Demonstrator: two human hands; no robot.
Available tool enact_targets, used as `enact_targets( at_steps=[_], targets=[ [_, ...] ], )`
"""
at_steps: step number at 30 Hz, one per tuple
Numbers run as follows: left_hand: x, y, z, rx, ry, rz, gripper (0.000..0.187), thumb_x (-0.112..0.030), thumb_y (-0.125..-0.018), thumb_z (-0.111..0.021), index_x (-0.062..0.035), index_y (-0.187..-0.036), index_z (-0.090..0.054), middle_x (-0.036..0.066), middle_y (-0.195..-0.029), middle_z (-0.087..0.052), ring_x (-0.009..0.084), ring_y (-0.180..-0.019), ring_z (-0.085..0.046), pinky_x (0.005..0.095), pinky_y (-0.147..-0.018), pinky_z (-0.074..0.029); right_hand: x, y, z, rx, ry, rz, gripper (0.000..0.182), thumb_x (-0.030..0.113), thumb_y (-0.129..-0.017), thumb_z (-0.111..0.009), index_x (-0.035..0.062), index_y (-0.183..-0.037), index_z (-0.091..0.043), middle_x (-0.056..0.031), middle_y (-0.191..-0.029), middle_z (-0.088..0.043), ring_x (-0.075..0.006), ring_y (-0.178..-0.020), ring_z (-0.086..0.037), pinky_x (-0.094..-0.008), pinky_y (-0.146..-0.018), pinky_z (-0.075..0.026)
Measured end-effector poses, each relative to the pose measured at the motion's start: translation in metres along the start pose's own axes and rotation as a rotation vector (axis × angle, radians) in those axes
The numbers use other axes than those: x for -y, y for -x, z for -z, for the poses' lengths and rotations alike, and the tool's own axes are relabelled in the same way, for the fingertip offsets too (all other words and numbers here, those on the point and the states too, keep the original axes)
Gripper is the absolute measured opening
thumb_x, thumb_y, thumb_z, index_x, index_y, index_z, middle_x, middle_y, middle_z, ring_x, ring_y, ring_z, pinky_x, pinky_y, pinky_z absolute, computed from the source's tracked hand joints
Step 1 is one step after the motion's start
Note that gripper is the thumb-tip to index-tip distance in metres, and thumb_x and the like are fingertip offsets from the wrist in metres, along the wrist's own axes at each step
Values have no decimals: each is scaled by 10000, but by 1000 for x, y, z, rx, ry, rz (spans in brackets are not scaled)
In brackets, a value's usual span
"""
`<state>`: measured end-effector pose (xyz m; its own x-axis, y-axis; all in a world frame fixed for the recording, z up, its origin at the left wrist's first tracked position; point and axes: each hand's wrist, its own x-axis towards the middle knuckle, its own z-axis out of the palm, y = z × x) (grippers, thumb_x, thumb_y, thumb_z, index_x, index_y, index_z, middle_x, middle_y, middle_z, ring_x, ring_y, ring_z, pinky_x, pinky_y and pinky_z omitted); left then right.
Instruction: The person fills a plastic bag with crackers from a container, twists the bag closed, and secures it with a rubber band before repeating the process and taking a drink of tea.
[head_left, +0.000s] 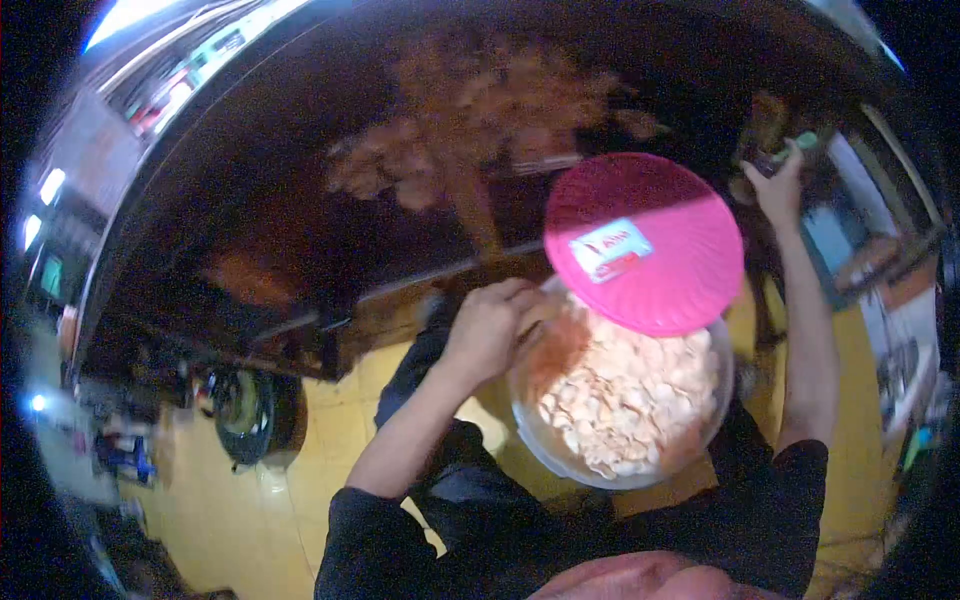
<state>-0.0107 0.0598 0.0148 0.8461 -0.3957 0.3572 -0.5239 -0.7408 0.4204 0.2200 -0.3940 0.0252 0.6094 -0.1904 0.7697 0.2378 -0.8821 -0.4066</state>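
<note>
A clear round plastic tub (625, 420) full of pale, curled pieces stands in front of my body, with reddish powder (562, 350) over its left part. My left hand (490, 330) has its fingers curled at the tub's upper left rim; the fingertips are partly hidden. A pink ribbed lid (680, 255) with a white-and-red label lies tilted over the far side of the tub. Out at the right, my right hand (778, 188) is closed around a small dark container with a green top (803, 142), blurred and partly covered by the fingers.
A dark brown table (300, 190) stretches across the far side, with a heap of brownish pieces (490, 100) on it. A dark round pot (248, 412) stands on the yellow tiled floor (330, 440) at left. Framed items (835, 240) stand at the right.
</note>
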Motion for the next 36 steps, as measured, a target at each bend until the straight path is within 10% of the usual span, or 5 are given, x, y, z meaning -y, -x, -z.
enact_targets(
  at_steps=[12,26,36],
  targets=[
    [-9,-5,3,31,-18,32,277,-114,-794,-712,6,-1039,-666,209,-1115,-625,392,-1025,-609,429,-914,-499,97,79,221,156,-193,-21,855,212,-639,-875,126,-1336,-387,-114,-1065,-655,-246,-993,-647,-385,-888,-506],
    [9,-7,-12,-163,455,252,445,-103,-884,-692,82,-1258,-537,190,-1201,-601,266,-1147,-584,366,-991,-459,136,146,316,201,-209,260,1049,147,-558,-949,61,-1368,-289,-250,-1217,-559,-357,-1113,-606,-493,-983,-476],
    [9,-4,-12,-69,393,277,371,-75,-938,-627,82,-1259,-527,170,-1215,-613,223,-1104,-600,360,-968,-474,173,168,341,52,-169,126,762,237,-650,-876,19,-1238,-444,-288,-1139,-575,-368,-980,-643,-483,-851,-517]
  ],
)
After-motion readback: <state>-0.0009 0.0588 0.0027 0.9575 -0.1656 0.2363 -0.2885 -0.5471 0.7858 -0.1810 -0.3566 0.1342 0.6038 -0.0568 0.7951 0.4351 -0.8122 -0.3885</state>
